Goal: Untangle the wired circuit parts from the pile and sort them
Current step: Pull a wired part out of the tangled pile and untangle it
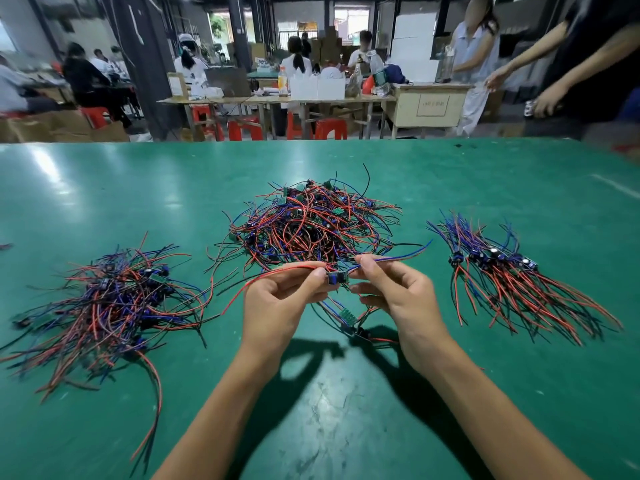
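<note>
A tangled pile (311,226) of small circuit boards with red, blue and black wires lies mid-table. In front of it I hold one wired circuit part (337,277) above the mat. My left hand (277,303) pinches its red wire, which trails down to the left. My right hand (394,292) pinches its blue wire, which runs off to the right. Below my hands a green board with wires (348,317) lies on the mat. A neatly aligned row of parts (502,268) lies at the right, and a looser heap (114,299) at the left.
The green table mat (346,410) stretches wide around the piles. Beyond its far edge stand workbenches (311,98), red stools and seated people. Two standing people (571,64) are at the far right, near the table's corner.
</note>
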`<state>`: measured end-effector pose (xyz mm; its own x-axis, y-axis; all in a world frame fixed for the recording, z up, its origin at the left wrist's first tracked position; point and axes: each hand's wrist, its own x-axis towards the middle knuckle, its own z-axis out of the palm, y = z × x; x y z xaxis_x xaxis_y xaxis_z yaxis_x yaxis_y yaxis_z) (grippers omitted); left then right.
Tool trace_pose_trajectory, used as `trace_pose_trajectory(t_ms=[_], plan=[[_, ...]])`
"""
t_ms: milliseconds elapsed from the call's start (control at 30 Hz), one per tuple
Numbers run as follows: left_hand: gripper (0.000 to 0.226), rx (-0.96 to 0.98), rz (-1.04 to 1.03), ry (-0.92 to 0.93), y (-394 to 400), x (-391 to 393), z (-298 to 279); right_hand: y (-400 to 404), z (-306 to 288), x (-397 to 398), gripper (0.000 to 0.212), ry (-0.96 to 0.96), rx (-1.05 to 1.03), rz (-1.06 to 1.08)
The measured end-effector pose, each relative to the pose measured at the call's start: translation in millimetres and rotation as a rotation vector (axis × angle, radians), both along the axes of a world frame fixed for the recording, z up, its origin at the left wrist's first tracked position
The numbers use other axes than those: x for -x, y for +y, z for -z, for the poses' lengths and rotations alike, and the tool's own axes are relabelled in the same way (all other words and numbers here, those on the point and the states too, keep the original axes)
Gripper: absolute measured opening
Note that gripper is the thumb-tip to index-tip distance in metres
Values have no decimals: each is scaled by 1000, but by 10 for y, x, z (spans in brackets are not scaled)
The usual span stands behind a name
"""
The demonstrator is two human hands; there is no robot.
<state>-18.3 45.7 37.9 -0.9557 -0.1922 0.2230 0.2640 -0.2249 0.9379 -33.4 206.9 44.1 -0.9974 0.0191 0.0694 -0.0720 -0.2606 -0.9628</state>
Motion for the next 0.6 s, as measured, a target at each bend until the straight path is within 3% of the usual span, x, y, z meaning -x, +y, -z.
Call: trace_pose_trajectory(t_ms=[100,233,600], plan=[[10,-131,51,-94,8,3,-10,-9,-2,1,15,-30,118,-10],[23,-292,114,-198,36,5,-2,-38,13,-1,16,-67,204,-32],[21,-303,142,-234,44,16,10,-22,49,34,7,-31,204,-25]])
